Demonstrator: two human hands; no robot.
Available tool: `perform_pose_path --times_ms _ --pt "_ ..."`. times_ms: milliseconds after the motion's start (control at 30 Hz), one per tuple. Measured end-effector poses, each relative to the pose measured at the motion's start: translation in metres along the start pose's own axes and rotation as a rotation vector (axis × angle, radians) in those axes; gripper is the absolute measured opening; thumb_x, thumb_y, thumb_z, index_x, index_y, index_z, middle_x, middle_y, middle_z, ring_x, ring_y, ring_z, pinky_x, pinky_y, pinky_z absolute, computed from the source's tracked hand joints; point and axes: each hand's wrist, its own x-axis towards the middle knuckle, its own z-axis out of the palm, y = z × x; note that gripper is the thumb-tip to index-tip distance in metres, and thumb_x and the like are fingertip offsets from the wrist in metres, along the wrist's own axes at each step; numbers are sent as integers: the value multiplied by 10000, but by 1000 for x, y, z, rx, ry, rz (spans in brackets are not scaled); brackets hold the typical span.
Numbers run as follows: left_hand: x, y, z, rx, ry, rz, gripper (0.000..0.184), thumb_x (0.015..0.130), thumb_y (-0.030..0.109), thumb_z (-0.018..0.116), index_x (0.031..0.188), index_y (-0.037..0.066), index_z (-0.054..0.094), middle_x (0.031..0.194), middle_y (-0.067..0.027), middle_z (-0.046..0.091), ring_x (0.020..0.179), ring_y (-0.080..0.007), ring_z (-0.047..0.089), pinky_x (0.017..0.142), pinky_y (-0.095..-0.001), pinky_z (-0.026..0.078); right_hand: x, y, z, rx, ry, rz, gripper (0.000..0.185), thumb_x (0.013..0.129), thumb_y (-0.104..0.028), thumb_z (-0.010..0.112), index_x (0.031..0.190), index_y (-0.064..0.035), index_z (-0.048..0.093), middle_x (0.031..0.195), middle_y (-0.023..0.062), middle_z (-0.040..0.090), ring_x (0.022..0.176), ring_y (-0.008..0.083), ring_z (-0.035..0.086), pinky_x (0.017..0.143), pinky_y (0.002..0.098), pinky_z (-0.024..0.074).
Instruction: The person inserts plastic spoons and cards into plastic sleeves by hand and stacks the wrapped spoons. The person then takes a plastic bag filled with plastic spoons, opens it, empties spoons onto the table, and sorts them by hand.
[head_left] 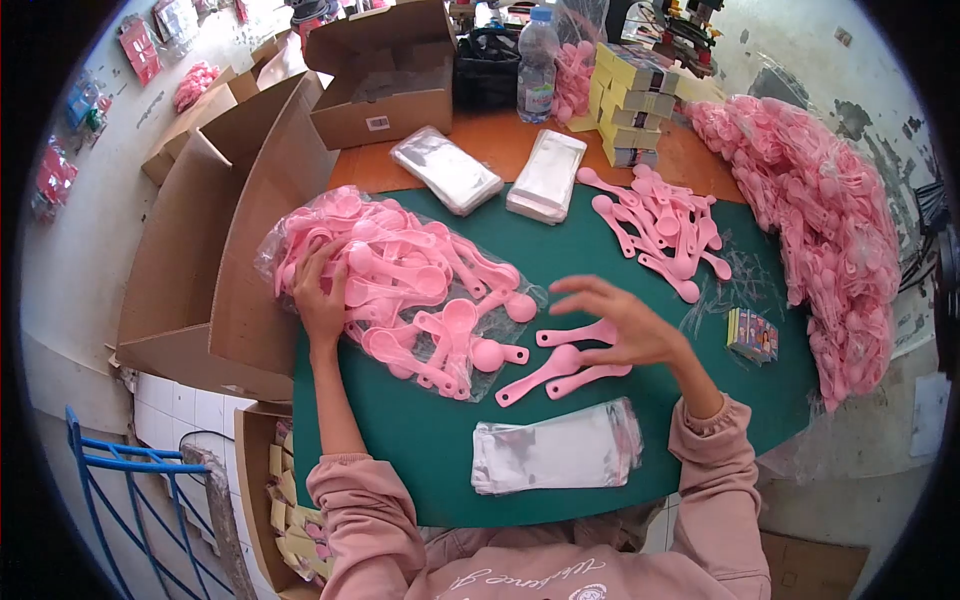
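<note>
Pink plastic spoons (400, 270) lie heaped in and on an open clear bag at the left of the green mat. My left hand (322, 290) rests on the left side of this heap, its fingers spread over the spoons. Above a few loose pink spoons (540, 375) in the middle is my right hand (635, 325), fingers apart, slightly blurred, with nothing held in it. Nearer my body lies a stack of clear plastic sleeves (558, 448).
Behind stand two more sleeve stacks (447, 170), a water bottle (537, 68) and stacked yellow cards (632, 105). Loose spoons (665, 220), a small card stack (751, 335) and bagged pink spoons (820, 230) are on the right. Cardboard boxes (185, 250) border the left side.
</note>
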Motion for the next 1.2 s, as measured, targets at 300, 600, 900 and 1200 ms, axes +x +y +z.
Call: perform_pose_path --times_ms 300,600,900,1200 --pt "1 1 0 -25 -24 6 247 829 187 548 1046 103 631 1080 -77 605 1125 -260 475 976 -374 314 -17 -9 15 -395 -178 294 676 610 -299 740 1165 -37 455 1133 149 450 1043 317 454 813 413 403" --pt "1 1 -1 7 -23 4 248 823 171 549 1049 106 630 1076 -64 609 1121 -260 478 975 -372 315 -27 7 7 -302 -129 265 344 684 -72 608 992 -10 467 867 148 496 783 340 509 692 387 421" --pt "2 0 1 -22 -3 2 246 804 157 577 1036 105 638 1063 -84 613 1107 -261 492 961 -371 336 12 -21 48 -347 -98 199 308 682 -131 662 902 -19 477 963 147 479 804 331 550 650 402 448" --pt "1 0 2 3 10 -5 251 797 165 583 1036 115 640 1060 -96 609 1093 -263 498 956 -379 335 47 -42 41 -222 -108 159 332 693 -281 674 871 -59 503 763 129 585 717 339 571 634 408 448"
